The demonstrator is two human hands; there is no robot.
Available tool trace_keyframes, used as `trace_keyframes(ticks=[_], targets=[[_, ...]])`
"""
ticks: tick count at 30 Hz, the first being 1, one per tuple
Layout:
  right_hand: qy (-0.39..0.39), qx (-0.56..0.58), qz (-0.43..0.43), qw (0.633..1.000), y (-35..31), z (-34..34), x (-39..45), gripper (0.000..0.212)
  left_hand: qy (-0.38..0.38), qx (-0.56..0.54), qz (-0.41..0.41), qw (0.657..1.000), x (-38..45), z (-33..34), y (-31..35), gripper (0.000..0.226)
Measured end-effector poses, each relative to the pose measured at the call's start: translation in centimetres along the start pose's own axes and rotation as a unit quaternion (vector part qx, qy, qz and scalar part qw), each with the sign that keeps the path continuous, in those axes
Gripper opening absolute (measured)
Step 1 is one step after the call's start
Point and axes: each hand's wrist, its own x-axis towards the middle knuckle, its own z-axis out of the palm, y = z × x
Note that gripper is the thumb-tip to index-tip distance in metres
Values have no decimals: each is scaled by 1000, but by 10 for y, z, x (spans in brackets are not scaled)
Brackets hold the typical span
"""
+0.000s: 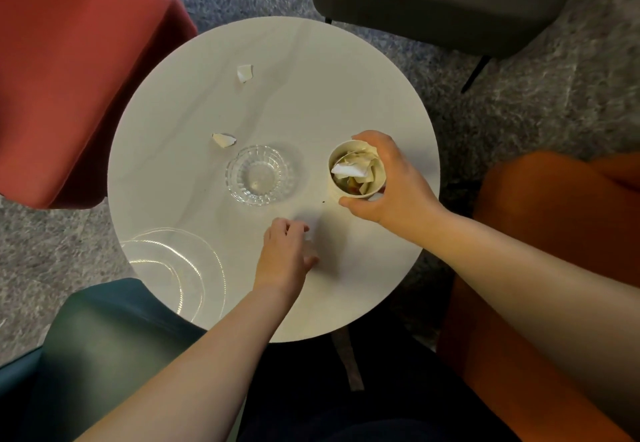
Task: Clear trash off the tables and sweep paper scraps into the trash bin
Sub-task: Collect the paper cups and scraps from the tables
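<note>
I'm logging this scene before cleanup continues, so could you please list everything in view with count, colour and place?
round white table: one, white, centre
torn paper scraps: two, white, table's far left
ribbed clear glass dish: one, clear, table centre
paper cup of crumpled scraps: one, cream, table right
armchairs: four; red, dark grey, orange, teal; around the table
carpet: grey, below
left hand: pinching something small and pale
right hand: gripping the cup

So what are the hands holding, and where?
The right hand grips the paper cup around its side. The left hand seems to pinch something small; unclear what.
</note>
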Motion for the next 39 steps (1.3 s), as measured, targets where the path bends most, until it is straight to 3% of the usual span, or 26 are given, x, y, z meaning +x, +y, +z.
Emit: trace_keyframes(ticks=[7,13,16,18,23,26,31,34,39], targets=[[12,0,-1,1000,3,0,-4,76,-13,-27,-5,1000,3,-2,0,9],[18,6,-4,1000,3,2,-3,73,188,-191,-1,963,-2,-51,37,16],[20,0,-1,1000,3,4,-1,74,300,-260,60,916,-2,-85,69,16],[19,-7,2,1000,2,4,-1,76,334,-267,121,896,1,-100,87,12],[22,15,27,999,-1,5,-3,78,275,-198,243,909,21,-99,102,10],[38,11,27,999,-4,6,-5,76,216,-113,268,932,31,-88,96,15],[64,16,31,997,-6,9,-9,71,169,-23,312,935,31,-88,85,32],[84,29,34,995,-7,12,-11,73,120,-70,293,946,32,-93,82,37],[108,36,70,991,-4,13,-20,78,150,-224,225,936,39,-106,88,22]])
